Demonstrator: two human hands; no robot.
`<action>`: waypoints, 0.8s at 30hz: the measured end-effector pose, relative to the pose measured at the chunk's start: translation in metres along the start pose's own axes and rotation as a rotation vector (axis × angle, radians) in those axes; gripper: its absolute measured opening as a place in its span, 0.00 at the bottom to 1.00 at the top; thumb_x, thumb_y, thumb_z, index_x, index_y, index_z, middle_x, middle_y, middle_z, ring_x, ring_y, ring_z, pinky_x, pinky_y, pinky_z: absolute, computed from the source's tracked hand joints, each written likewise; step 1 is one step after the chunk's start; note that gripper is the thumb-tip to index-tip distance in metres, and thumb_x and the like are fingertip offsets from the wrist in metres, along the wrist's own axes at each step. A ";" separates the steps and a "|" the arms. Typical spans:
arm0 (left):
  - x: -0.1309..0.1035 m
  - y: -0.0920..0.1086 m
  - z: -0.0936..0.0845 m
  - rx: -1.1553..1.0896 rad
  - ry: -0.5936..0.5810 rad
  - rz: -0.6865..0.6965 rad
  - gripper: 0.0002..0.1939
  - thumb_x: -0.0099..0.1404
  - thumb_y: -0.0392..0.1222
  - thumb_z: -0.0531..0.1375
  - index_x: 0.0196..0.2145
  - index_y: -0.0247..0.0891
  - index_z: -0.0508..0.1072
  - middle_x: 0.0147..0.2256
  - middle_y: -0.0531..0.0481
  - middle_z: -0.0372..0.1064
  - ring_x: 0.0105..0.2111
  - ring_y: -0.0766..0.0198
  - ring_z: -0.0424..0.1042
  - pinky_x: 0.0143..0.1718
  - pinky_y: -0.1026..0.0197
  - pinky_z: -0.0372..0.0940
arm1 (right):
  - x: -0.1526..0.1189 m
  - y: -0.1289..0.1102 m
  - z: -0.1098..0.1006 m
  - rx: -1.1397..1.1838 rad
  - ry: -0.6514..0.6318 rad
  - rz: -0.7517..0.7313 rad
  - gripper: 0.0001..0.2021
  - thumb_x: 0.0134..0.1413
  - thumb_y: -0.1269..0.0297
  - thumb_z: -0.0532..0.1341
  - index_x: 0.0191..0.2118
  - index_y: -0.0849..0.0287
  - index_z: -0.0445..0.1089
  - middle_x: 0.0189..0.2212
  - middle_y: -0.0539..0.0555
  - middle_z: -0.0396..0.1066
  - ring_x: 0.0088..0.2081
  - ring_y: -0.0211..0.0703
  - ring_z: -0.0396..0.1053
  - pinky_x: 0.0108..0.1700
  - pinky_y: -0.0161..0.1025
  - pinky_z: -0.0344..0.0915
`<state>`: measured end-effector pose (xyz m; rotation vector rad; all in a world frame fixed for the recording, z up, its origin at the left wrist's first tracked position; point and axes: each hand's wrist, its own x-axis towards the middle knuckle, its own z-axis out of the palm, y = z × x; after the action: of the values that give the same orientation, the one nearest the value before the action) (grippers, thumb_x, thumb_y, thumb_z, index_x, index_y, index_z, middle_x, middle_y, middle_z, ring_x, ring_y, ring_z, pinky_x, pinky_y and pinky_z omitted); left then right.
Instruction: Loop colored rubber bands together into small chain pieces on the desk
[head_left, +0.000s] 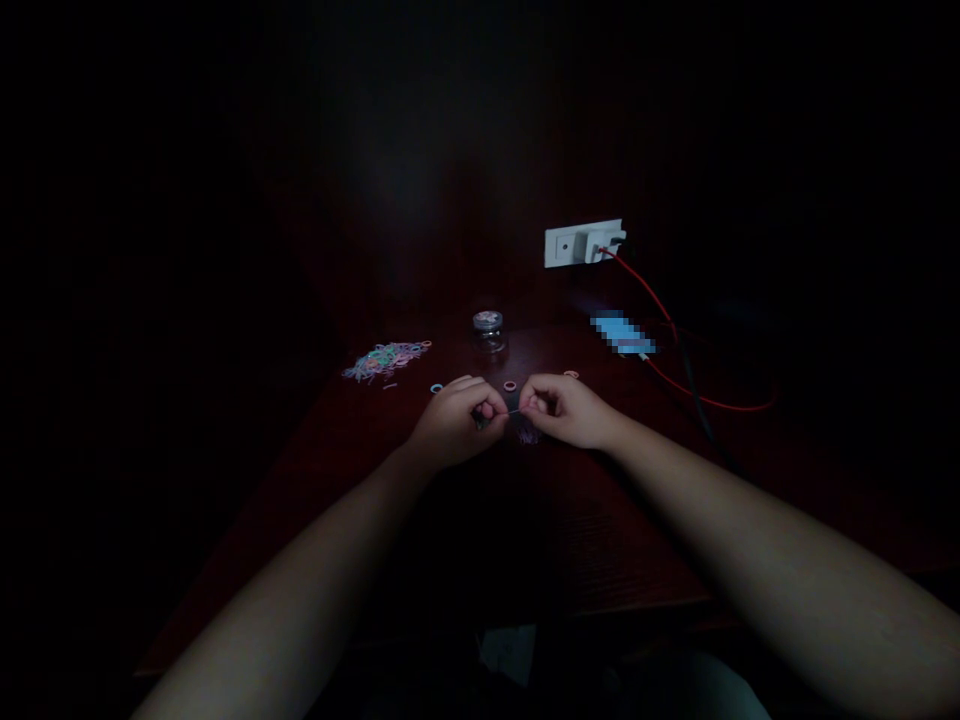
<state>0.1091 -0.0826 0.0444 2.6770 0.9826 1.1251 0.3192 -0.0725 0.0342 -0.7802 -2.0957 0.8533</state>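
My left hand (463, 420) and my right hand (566, 410) face each other over a dark red table, each closed in a pinch. Between their fingertips stretches a thin pale band (514, 411). Just below it lies a small purple bunch of bands (529, 434). A pink ring (510, 386) rests behind the gap between the hands. One blue ring (436, 388) sits beyond my left hand, and another pinkish ring (572, 374) beyond my right. Farther left is a loose pile of colourful bands (386, 360).
A small clear jar (489, 330) stands behind my hands on the table (360, 520). At the back right, a wall socket (562, 247) holds a white plug. A red cable (652, 288) and a dark cable hang near a pixelated bright device (622, 333).
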 end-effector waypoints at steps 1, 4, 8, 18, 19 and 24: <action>0.000 0.000 0.000 -0.002 0.000 0.001 0.02 0.55 0.34 0.62 0.28 0.38 0.72 0.25 0.55 0.65 0.27 0.67 0.63 0.33 0.61 0.59 | 0.000 0.000 0.000 -0.007 0.003 0.001 0.04 0.51 0.68 0.59 0.30 0.62 0.64 0.19 0.45 0.58 0.21 0.30 0.54 0.24 0.30 0.51; 0.000 0.000 0.000 -0.003 -0.003 0.003 0.02 0.56 0.34 0.62 0.28 0.38 0.72 0.25 0.55 0.65 0.28 0.67 0.63 0.33 0.61 0.59 | 0.001 0.000 0.000 -0.038 0.014 -0.002 0.04 0.51 0.67 0.59 0.29 0.62 0.65 0.19 0.45 0.59 0.21 0.30 0.54 0.24 0.30 0.51; -0.001 0.000 0.000 -0.001 -0.007 0.014 0.02 0.56 0.35 0.62 0.28 0.39 0.72 0.25 0.55 0.65 0.28 0.67 0.64 0.34 0.61 0.59 | 0.001 -0.001 0.000 -0.061 0.028 -0.012 0.04 0.51 0.67 0.59 0.29 0.62 0.65 0.19 0.45 0.60 0.21 0.31 0.54 0.24 0.31 0.52; -0.001 0.000 -0.001 -0.002 0.030 0.013 0.03 0.55 0.33 0.62 0.27 0.38 0.71 0.24 0.55 0.64 0.27 0.67 0.63 0.33 0.62 0.59 | 0.000 -0.004 0.000 -0.068 0.037 -0.021 0.04 0.51 0.68 0.59 0.28 0.62 0.65 0.19 0.45 0.59 0.21 0.30 0.54 0.24 0.31 0.52; -0.001 0.000 -0.001 0.000 0.032 0.014 0.03 0.55 0.33 0.62 0.27 0.38 0.71 0.24 0.55 0.64 0.27 0.67 0.63 0.32 0.62 0.59 | 0.000 -0.004 -0.001 -0.070 0.040 -0.025 0.04 0.51 0.68 0.59 0.28 0.62 0.65 0.18 0.45 0.59 0.21 0.30 0.54 0.24 0.31 0.52; -0.001 0.000 -0.001 0.010 0.034 0.005 0.02 0.55 0.34 0.62 0.27 0.38 0.71 0.24 0.54 0.64 0.27 0.67 0.63 0.31 0.62 0.59 | 0.000 -0.005 -0.001 -0.071 0.041 -0.022 0.04 0.51 0.67 0.60 0.28 0.62 0.66 0.19 0.46 0.60 0.22 0.31 0.55 0.25 0.31 0.52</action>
<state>0.1082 -0.0833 0.0442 2.6785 0.9894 1.1737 0.3190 -0.0749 0.0384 -0.8036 -2.1043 0.7486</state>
